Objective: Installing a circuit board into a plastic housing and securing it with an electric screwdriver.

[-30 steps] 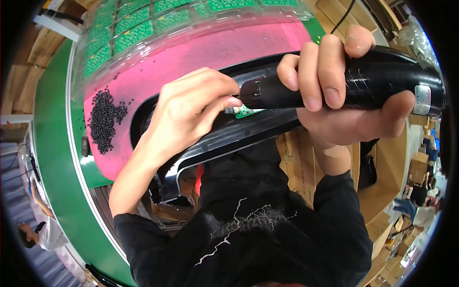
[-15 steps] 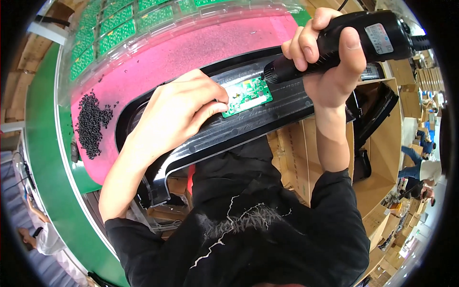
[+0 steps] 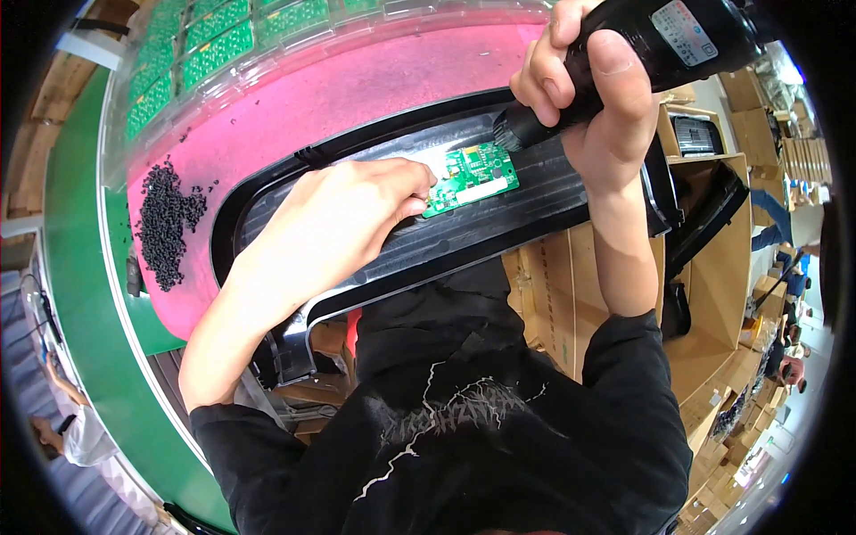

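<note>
My left hand (image 3: 357, 209) pinches the left end of a small green circuit board (image 3: 481, 174) between thumb and fingers. That board rests inside a long, shallow black plastic housing (image 3: 553, 183), which lies in front of me. Fingers and thumb of my right hand (image 3: 606, 116) wrap around a black electric screwdriver (image 3: 640, 27), tilted with its narrow end down to the left. The screwdriver's nose is by the board's upper right corner; whether the bit touches a screw there is too small to tell.
A heap of small black screws (image 3: 165, 227) lies on the pink mat (image 3: 383, 80) to the left. Clear plastic trays of green boards (image 3: 218, 58) stand at the back. On the right, an open cardboard box (image 3: 713, 267) holds more black plastic parts. Other people are in the background.
The screwdriver and my right hand have shifted slightly left and up in view. The board sits a little farther right, with my left hand still pinching its end.
</note>
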`<state>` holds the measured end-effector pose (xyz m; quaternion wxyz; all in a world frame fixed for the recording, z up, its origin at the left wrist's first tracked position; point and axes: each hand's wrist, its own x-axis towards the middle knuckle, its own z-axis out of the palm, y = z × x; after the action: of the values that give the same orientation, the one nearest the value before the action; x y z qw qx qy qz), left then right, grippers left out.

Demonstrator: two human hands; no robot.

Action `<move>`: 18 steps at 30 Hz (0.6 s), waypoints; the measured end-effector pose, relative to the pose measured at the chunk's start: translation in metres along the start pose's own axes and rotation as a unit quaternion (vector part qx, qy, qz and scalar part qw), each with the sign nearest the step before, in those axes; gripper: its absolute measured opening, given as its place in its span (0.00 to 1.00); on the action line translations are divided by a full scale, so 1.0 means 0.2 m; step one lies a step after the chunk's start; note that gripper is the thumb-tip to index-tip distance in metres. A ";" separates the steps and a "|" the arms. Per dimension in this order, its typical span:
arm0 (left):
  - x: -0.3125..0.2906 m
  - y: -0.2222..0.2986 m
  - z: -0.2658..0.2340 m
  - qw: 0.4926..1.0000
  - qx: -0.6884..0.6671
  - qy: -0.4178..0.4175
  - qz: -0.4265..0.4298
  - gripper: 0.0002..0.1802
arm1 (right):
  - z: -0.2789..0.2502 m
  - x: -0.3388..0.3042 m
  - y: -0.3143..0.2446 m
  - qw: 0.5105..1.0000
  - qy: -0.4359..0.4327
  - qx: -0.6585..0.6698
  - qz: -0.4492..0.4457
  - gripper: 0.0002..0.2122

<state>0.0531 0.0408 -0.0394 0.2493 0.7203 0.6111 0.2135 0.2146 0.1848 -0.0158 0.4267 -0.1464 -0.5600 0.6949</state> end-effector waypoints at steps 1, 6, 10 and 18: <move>0.00 0.00 0.00 1.000 0.000 0.001 -0.001 0.06 | 0.01 0.00 -0.01 1.000 -0.008 -0.007 0.016 0.13; -0.01 0.00 0.00 1.000 0.018 -0.008 -0.005 0.07 | 0.04 -0.01 -0.02 0.999 -0.011 -0.030 0.017 0.14; -0.01 0.00 0.00 1.000 0.024 0.017 0.004 0.07 | -0.07 0.00 0.00 0.988 -0.129 -0.055 -0.069 0.19; -0.01 0.01 -0.04 0.983 -0.122 0.109 0.081 0.08 | 0.02 -0.01 -0.25 0.936 -0.319 0.131 -0.064 0.22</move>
<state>0.0505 0.0388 -0.0320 0.2489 0.7039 0.5439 0.3831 0.2342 0.1802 0.0293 0.2846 0.1764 -0.5787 0.7436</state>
